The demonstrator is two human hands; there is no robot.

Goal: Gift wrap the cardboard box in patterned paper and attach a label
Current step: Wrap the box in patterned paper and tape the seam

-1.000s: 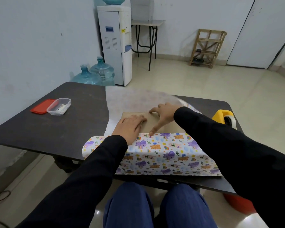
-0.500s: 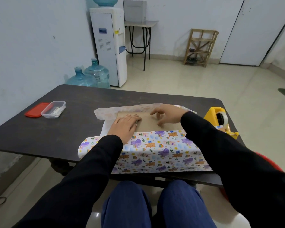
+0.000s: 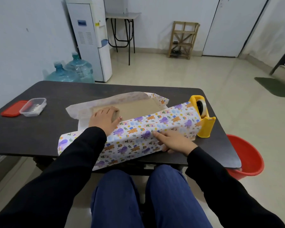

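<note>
Both your hands are on the work: your left hand lies flat on the cardboard box mid-table, while your right hand pinches the patterned paper at its near edge, ready to fold away from you over the box.

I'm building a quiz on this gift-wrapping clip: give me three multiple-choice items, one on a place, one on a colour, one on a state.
1. Where is the tape dispenser?
A. at the table's right end
B. on the floor
C. beside the red lid

2. What colour is the bucket?
A. blue
B. red
C. yellow

3. How is the box?
A. fully wrapped
B. top still bare
C. labelled

Answers:
1 A, it stands right of the paper, on the table.
2 B, red, right of the table.
3 B, brown cardboard shows beyond the left hand; the right hand holds the paper's near flap.
</note>
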